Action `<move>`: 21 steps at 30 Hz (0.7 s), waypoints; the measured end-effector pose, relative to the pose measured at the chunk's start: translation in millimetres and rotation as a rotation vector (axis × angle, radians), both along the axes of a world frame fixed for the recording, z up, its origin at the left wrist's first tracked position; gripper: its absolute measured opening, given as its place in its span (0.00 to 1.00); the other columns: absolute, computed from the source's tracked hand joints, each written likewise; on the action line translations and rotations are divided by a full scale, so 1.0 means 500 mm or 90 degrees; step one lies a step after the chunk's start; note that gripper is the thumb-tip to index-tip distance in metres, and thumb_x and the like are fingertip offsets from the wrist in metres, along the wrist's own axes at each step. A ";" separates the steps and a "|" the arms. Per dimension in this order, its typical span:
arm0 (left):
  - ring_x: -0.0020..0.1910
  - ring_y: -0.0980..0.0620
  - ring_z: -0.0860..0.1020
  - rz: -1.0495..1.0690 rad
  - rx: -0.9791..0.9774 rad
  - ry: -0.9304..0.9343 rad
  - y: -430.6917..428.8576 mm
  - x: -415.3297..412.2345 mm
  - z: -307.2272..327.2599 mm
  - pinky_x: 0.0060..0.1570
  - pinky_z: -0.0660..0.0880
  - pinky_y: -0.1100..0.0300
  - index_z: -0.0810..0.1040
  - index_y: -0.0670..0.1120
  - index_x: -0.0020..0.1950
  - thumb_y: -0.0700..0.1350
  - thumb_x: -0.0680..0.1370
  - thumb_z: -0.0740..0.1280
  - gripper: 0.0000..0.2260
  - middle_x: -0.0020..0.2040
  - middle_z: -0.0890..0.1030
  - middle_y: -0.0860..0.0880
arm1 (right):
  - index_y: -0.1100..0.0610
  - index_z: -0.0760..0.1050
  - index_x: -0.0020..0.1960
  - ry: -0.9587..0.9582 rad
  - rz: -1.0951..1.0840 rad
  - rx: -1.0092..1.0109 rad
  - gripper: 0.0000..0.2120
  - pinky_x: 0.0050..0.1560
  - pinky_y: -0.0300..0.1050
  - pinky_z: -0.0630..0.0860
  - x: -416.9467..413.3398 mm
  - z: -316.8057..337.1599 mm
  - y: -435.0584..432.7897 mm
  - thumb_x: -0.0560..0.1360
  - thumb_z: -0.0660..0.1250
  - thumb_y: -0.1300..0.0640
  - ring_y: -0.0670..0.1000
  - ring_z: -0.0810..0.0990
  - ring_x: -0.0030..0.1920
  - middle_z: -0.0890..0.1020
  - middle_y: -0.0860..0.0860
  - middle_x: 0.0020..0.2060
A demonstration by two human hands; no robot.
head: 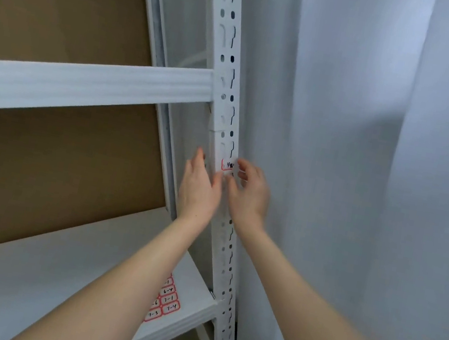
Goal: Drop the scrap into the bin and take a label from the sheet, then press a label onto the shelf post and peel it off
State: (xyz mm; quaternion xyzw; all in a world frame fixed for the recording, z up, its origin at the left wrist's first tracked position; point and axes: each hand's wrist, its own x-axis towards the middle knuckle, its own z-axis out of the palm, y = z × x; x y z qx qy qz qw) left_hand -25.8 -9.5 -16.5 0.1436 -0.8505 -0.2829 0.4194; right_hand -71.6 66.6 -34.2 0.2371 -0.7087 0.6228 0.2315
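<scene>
Both forearms are bare, without sleeves. The left hand [199, 186] and right hand [248, 195] wear no gloves, rings or watch.

Both hands [221, 187] flank a perforated white upright [230, 102], the pale wall [339, 160] close on its right leaving what looks like only a narrow gap. Left of it, open room lies between the crossbeam [82, 85] and lower shelf [17, 283] (a label sheet [164, 300] on it), closed behind by cardboard [37, 167].
</scene>
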 end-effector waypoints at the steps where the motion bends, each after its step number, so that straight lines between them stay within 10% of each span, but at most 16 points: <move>1: 0.66 0.45 0.71 -0.015 -0.001 -0.007 -0.006 -0.008 -0.006 0.63 0.70 0.51 0.55 0.46 0.78 0.45 0.80 0.62 0.28 0.70 0.69 0.44 | 0.57 0.76 0.62 0.007 0.004 -0.027 0.16 0.57 0.48 0.74 -0.001 -0.005 -0.006 0.74 0.67 0.61 0.51 0.79 0.54 0.78 0.52 0.56; 21: 0.57 0.44 0.76 0.066 -0.050 0.011 0.004 -0.026 -0.047 0.45 0.68 0.57 0.52 0.50 0.78 0.46 0.82 0.57 0.25 0.68 0.71 0.49 | 0.59 0.82 0.46 0.055 -0.055 -0.167 0.05 0.45 0.43 0.77 -0.024 -0.027 -0.035 0.72 0.69 0.64 0.48 0.80 0.40 0.82 0.51 0.44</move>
